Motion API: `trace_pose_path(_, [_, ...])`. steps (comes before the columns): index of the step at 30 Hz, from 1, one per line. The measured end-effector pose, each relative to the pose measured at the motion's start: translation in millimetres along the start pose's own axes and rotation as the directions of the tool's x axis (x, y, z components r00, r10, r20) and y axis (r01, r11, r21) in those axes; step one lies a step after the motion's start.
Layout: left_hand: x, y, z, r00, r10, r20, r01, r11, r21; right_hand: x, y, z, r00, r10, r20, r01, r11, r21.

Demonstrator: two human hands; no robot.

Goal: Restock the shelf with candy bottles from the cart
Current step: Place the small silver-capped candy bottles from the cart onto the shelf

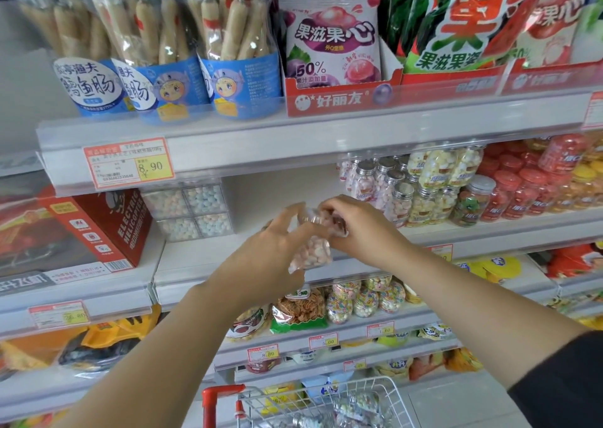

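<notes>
I hold clear candy bottles (pixel 311 251) full of pink and white candies in front of the middle shelf (pixel 228 264). My left hand (pixel 277 248) grips the lower bottle from the left. My right hand (pixel 359 228) curls round the upper bottle's end from the right. Both hands are blurred by motion. On the shelf to the right stand several silver-capped candy bottles (pixel 398 192). The cart (pixel 326 404), white wire with a red handle, is at the bottom with more bottles (pixel 355 408) in it.
Clear boxes of pastel candy (pixel 192 212) stand on the shelf's left, with bare shelf between them and the bottles. Red and orange candy jars (pixel 535 182) fill the right. A red helicopter toy box (pixel 107 228) is further left. Sausage tubs (pixel 169 52) and gummy bags (pixel 332 35) are above.
</notes>
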State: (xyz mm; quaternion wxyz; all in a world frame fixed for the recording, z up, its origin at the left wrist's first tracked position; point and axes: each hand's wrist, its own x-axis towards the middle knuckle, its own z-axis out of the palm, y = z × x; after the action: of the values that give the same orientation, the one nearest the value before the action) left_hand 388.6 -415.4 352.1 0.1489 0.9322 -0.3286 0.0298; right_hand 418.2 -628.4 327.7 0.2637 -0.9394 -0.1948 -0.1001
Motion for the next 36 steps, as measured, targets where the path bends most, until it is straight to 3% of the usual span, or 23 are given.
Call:
trace_pose_path(2, [1.5,-5.6,0.0,0.996,-0.075,-0.041,0.070,0.992,-0.106,-1.1,4.4,8.3,0.966,0.240,-0.098,-0.227,0.966,0.125])
trace_pose_path(4, [2.4,-12.8,0.9,0.989,-0.126,-0.074,0.109,0.973,-0.203,1.3,8.9,17.9,0.905,0.391,-0.168,-0.355,0.912,0.208])
trace_pose_path(13, [4.2,-21.9,10.8,0.948,-0.306,-0.090,0.249,0.886,-0.392,24.0,25.0,32.0,0.762,0.626,-0.166,-0.589,0.776,0.225])
trace_pose_path(17, [5.8,-24.1,13.3,0.918,-0.390,-0.069,0.298,0.796,-0.526,9.6,20.0,22.7,0.795,0.595,-0.115,-0.562,0.795,0.228])
trace_pose_path(20, [5.7,-26.4,14.5,0.905,-0.421,-0.056,0.315,0.754,-0.576,-21.7,8.0,21.0,0.839,0.499,-0.217,-0.446,0.859,0.250])
trace_pose_path(22, [6.1,-25.6,15.1,0.903,-0.426,-0.053,0.321,0.752,-0.575,-35.8,-1.3,20.4,0.891,0.353,-0.284,-0.328,0.935,0.134])
trace_pose_path(24, [7.0,-23.8,16.1,0.904,-0.424,-0.050,0.326,0.761,-0.562,-34.7,-5.0,20.8,0.943,0.242,-0.230,-0.250,0.968,-0.007])
trace_pose_path(29, [6.5,-22.2,16.7,0.904,-0.423,-0.052,0.330,0.770,-0.546,-14.9,-4.6,24.5,0.956,0.285,-0.065,-0.289,0.954,-0.082])
trace_pose_path(36, [5.0,-22.3,16.7,0.903,-0.428,-0.043,0.338,0.767,-0.545,-7.9,3.5,31.3,0.945,0.328,-0.020,-0.327,0.935,-0.139])
